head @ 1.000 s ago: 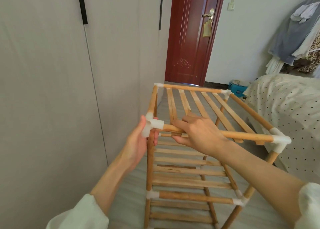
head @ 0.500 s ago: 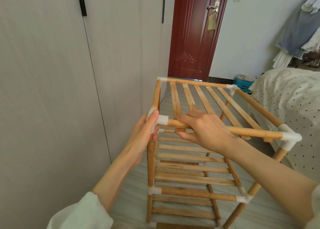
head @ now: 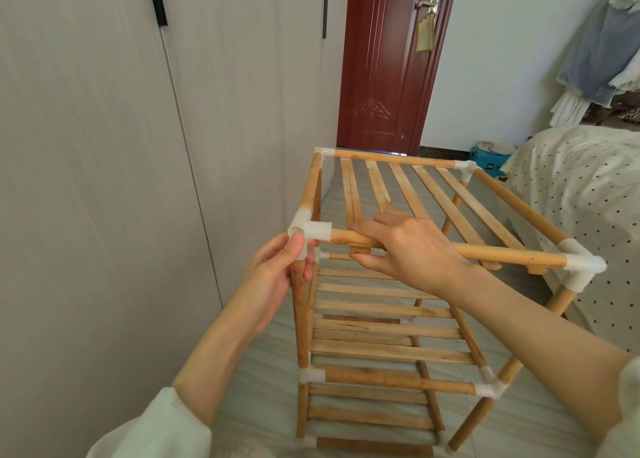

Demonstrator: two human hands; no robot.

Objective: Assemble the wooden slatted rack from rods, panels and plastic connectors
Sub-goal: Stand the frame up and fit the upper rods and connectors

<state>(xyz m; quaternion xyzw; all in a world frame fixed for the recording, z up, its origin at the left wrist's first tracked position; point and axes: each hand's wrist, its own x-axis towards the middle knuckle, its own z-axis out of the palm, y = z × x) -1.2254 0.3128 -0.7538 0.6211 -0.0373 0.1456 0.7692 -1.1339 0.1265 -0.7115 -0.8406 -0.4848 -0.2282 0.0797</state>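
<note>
Our left hand pinches the white plastic connector at the rack's near left top corner, thumb pressed on it; our right hand curls round the front top rod just beside that connector; the wooden slatted rack stands upright on the floor between a grey wardrobe and a dotted bed.

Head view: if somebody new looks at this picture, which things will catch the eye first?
First the wooden rack in the centre, with its slatted shelves. At its near top left corner the left hand pinches a white connector, while the right hand grips the front top rod. Behind stands a dark red door.
</note>
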